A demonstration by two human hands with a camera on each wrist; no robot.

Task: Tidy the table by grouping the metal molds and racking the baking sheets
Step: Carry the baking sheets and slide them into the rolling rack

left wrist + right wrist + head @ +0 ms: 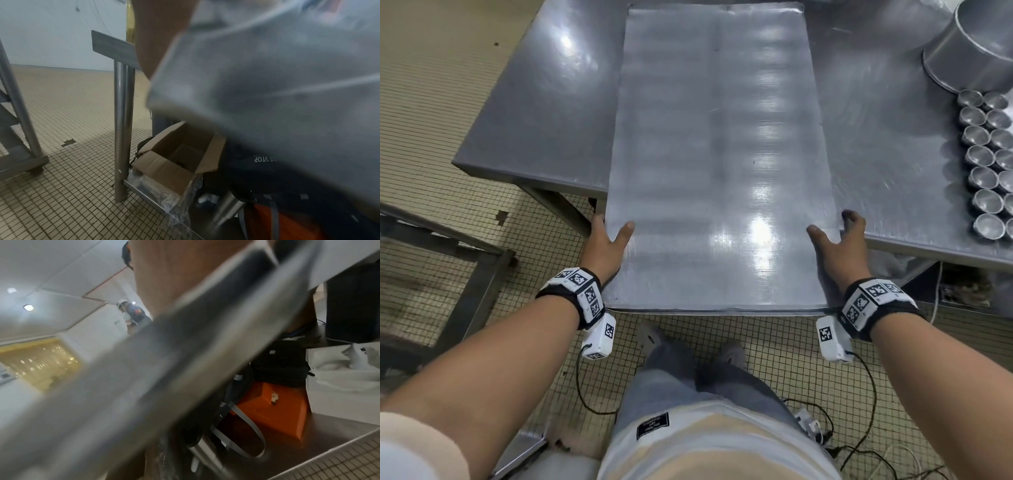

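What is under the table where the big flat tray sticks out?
Under the table sit an open cardboard box, an orange case and a black bag. The baking sheet hides the rest.

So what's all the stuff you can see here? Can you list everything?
baking sheet: one, silver-grey, on the table, near end sticking out past the edge
table: one, grey steel, in front of the person
small molds: at least fourteen, silver, two rows at the table's right edge
big round pans: stack, silver, upside down, far right corner
cardboard box: one, brown, open, under the table
orange case: one, under the table
left hand: grips the sheet's left edge
right hand: grips the sheet's right edge
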